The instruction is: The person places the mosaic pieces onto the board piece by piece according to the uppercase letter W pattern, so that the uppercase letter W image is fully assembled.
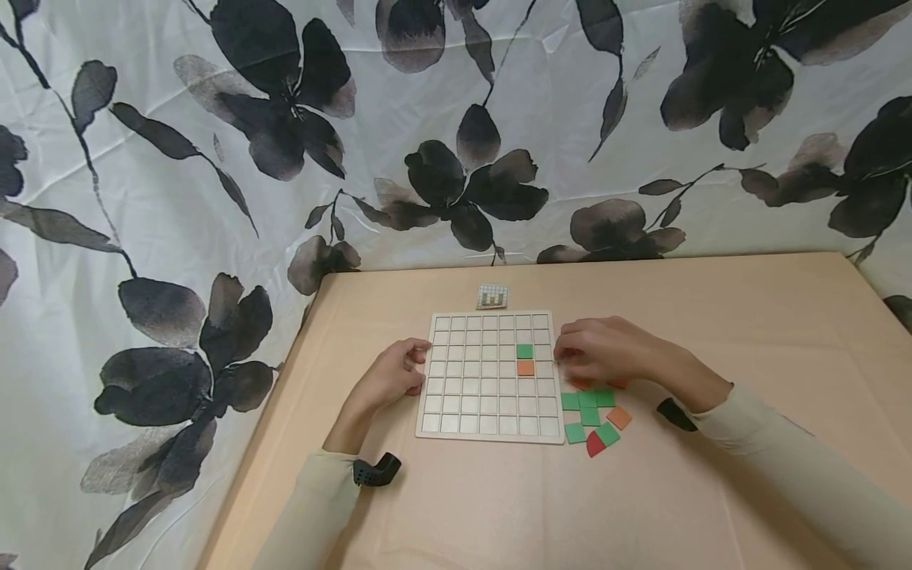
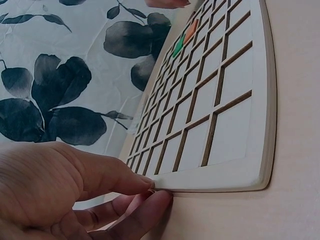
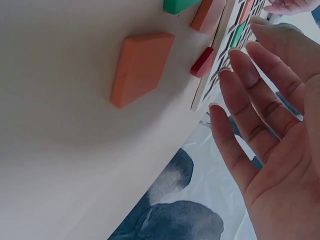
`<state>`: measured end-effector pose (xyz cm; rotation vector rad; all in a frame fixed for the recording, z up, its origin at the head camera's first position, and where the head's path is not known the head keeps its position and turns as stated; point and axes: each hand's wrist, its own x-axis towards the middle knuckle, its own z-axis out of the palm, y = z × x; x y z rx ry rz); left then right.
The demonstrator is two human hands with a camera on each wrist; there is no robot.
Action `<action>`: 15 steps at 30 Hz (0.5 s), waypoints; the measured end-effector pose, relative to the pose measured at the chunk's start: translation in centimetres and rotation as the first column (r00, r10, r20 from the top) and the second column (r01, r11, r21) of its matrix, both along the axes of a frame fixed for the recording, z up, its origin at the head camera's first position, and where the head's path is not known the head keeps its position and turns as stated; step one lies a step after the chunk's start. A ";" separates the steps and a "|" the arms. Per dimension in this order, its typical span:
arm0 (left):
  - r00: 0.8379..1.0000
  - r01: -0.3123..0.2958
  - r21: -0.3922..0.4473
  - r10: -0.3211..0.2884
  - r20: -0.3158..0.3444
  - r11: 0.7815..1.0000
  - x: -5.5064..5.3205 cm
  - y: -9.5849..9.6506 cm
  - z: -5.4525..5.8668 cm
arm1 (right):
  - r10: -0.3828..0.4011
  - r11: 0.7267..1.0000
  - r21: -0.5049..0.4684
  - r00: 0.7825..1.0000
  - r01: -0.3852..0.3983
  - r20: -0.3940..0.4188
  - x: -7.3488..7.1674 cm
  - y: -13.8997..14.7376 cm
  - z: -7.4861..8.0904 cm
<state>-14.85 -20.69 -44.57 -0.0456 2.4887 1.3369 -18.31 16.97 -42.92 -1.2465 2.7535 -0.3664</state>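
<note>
A white grid board (image 1: 492,438) lies on the table, with a green square tile (image 1: 524,351) and an orange square tile (image 1: 525,367) in its cells. At the board's left edge, my left hand (image 1: 388,372) pinches the rim between thumb and fingertips, as the left wrist view shows close up. My right hand (image 1: 613,348) hovers by the right edge, over the far end of the loose tiles; in the right wrist view its fingers (image 3: 237,95) are spread and loosely bent, holding nothing. Below them show an orange tile (image 3: 142,67) and a small red tile (image 3: 202,62).
Several loose green tiles (image 1: 589,417), an orange tile (image 1: 619,417) and a rounded red piece (image 1: 594,445) lie along the board's right side. A small pattern card (image 1: 492,296) sits behind the board. Floral cloth (image 1: 399,119) hangs behind the wooden table (image 1: 748,332).
</note>
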 end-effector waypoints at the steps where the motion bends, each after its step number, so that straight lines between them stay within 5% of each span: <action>1: 1.000 0.000 -0.001 0.000 -0.001 1.000 0.0 0.0 0.0 | -0.002 1.000 0.001 1.000 0.002 -0.006 0.1 0.2 0.0; 15: 1.000 -0.011 -0.007 0.011 0.015 1.000 -0.2 0.0 -0.1 | -0.061 0.998 0.016 0.997 0.060 0.046 2.1 2.8 -0.1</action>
